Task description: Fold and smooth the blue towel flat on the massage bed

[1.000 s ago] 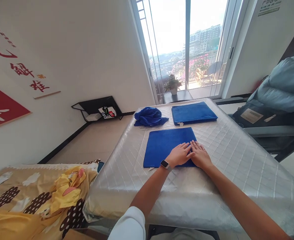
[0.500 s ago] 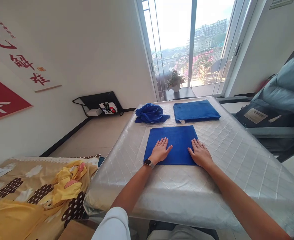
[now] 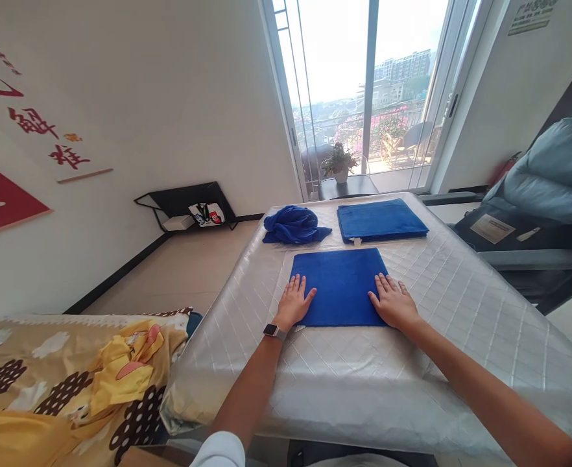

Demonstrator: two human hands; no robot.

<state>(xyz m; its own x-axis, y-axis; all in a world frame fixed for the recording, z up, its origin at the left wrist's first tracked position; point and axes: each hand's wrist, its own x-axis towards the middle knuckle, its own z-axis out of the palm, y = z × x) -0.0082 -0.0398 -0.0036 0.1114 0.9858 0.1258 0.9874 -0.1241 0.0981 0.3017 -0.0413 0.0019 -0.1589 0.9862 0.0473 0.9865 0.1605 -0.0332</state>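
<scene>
A blue cloth folded into a flat rectangle (image 3: 342, 288) lies in front of me on the silver quilted cover (image 3: 364, 376). My left hand (image 3: 294, 301) rests flat on its left edge, fingers stretched out, a watch (image 3: 272, 330) on the wrist. On the right edge lies my right hand (image 3: 393, 299), also flat with the fingers extended. A small white tag (image 3: 299, 329) pokes out by the near left corner. Behind it sit a crumpled blue cloth (image 3: 293, 225) on the left and a stack of folded blue cloth (image 3: 382, 220) on the right.
At the lower left is a patterned bed sheet (image 3: 43, 347) with yellow clothing (image 3: 125, 370) on it. A grey-blue padded chair (image 3: 553, 175) stands at the right. Beyond the far edge are a potted plant (image 3: 339, 163) and a glass sliding door. A black rack (image 3: 189, 201) stands by the wall.
My left hand has slid left, from on top of the folded cloth to its left edge. My right hand stays at the right edge. The view has shifted slightly.
</scene>
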